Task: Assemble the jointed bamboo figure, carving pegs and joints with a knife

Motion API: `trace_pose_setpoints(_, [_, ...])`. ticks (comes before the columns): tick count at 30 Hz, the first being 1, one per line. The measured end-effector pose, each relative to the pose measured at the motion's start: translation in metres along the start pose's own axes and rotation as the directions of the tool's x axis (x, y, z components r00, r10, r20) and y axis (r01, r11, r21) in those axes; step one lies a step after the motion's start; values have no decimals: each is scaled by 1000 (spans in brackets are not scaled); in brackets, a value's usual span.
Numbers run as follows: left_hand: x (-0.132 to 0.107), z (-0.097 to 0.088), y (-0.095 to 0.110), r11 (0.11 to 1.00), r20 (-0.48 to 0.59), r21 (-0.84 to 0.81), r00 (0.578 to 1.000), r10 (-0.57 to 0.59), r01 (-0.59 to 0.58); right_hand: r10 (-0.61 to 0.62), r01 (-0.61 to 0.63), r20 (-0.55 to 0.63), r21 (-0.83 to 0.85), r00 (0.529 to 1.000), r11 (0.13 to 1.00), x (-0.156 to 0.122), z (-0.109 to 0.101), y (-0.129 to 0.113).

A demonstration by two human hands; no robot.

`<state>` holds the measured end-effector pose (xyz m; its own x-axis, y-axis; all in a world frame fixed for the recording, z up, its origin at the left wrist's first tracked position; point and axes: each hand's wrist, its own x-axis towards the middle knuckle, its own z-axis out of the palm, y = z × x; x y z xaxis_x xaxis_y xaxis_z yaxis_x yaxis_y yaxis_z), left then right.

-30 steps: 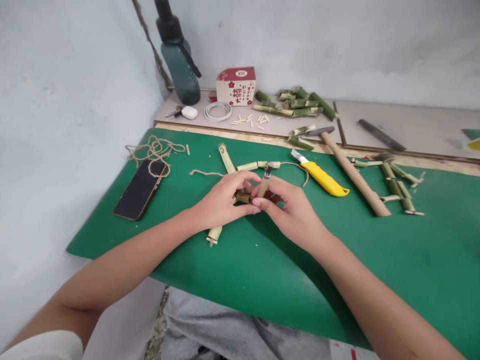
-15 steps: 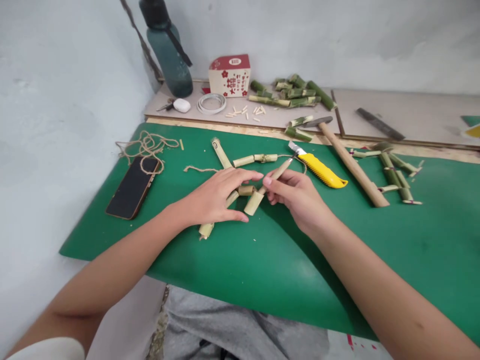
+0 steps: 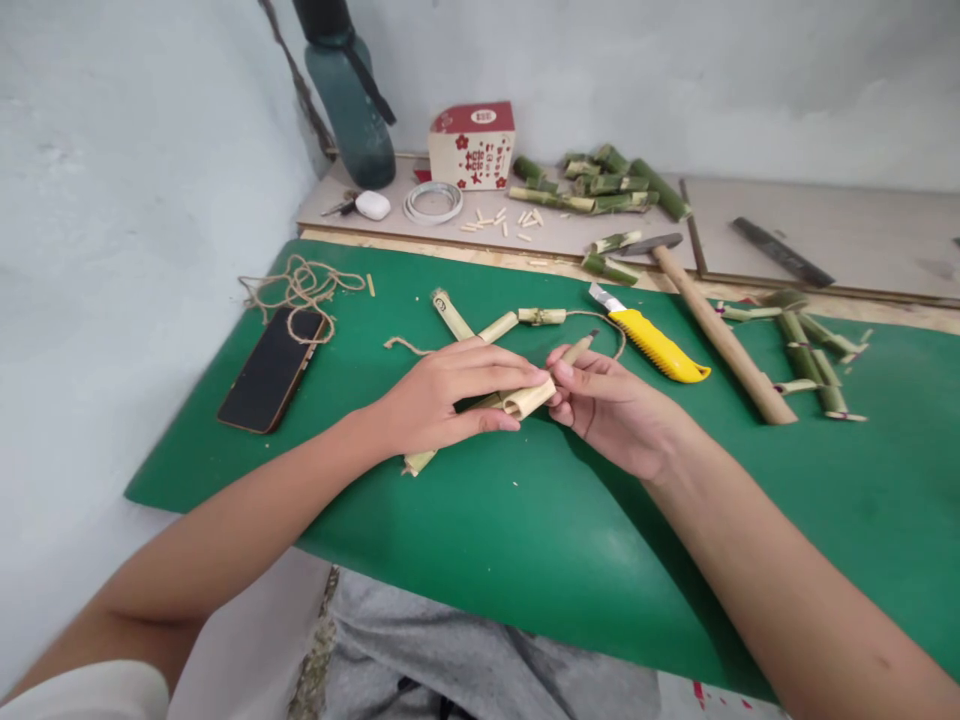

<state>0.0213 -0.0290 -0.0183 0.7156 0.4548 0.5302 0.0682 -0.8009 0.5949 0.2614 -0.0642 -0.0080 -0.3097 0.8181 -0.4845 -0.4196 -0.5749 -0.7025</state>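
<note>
My left hand (image 3: 442, 395) is closed round a short pale bamboo tube (image 3: 531, 399), fingertips on top and thumb below. The tube's hollow end faces down and left. My right hand (image 3: 611, 405) pinches a wooden-handled carving tool (image 3: 576, 352), its dark metal tip pointing up and right. The lower end of its handle is hidden by the fingers and the tube. Under and around my left hand lie bamboo pieces strung on twine, among them a marked stick (image 3: 452, 314) and a small tube (image 3: 541, 316). My left palm hides part of them.
A yellow utility knife (image 3: 652, 345) and a hammer (image 3: 724, 335) lie to the right, beside a jointed bamboo figure (image 3: 810, 350). At left are a phone (image 3: 271, 372) and loose twine (image 3: 300, 295). Cut green bamboo (image 3: 600, 180), a box (image 3: 472, 148) and a bottle (image 3: 351, 110) stand behind.
My left fingers have closed on the bamboo tube, which has turned so its open end shows. My right hand has tilted the carving tool along with it. The view has shifted slightly.
</note>
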Motion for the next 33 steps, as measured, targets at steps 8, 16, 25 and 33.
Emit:
trace_pose_setpoints(8, [-2, 1, 2, 996, -307, -30, 948, -86, 81, 31, -26, -27, 192, 999, 981, -2, 2, 1])
trace_pose_setpoints(16, [-1, -2, 5, 990, -308, -27, 941, -140, 139, 40, -26, -66, 196, 997, 980, -1, 1, 1])
trace_pose_setpoints(25, [-3, -3, 5, 954, -238, 87, 935, -261, 288, 0, 7, -50, 135, 999, 991, 0, 0, 3])
trace_pose_setpoints(33, [-5, 1, 1, 925, -267, 31, 895, -357, 378, -156, 163, -148, 38, 977, 986, 0, -1, 7])
